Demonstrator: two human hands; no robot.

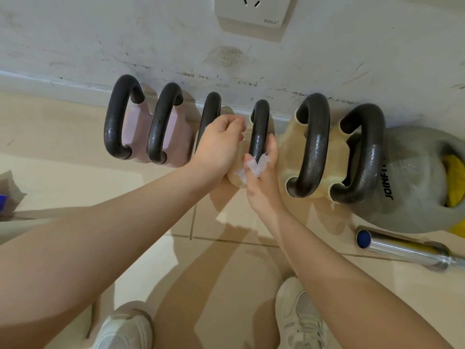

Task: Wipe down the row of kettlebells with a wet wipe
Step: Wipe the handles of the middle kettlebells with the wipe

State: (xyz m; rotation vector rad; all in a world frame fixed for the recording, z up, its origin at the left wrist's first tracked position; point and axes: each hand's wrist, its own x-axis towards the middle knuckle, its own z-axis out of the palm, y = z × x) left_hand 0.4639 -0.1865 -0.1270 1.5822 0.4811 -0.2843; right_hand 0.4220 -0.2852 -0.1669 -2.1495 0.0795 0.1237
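A row of kettlebells with black handles stands on the floor against the wall: two pink ones (137,132) at the left, beige ones in the middle and right (334,147). My left hand (219,144) rests curled on the top of a middle beige kettlebell, beside its handle (208,114). My right hand (261,172) holds a white wet wipe (256,165) against the lower part of the neighbouring black handle (259,127), fingers wrapped around it. The bodies of the two middle kettlebells are mostly hidden by my hands.
A large grey kettlebell (415,182) with a yellow inside sits at the far right. A chrome bar (402,250) with a blue end lies on the tiles in front of it. A wall socket (254,13) is above. My two shoes (299,316) are below.
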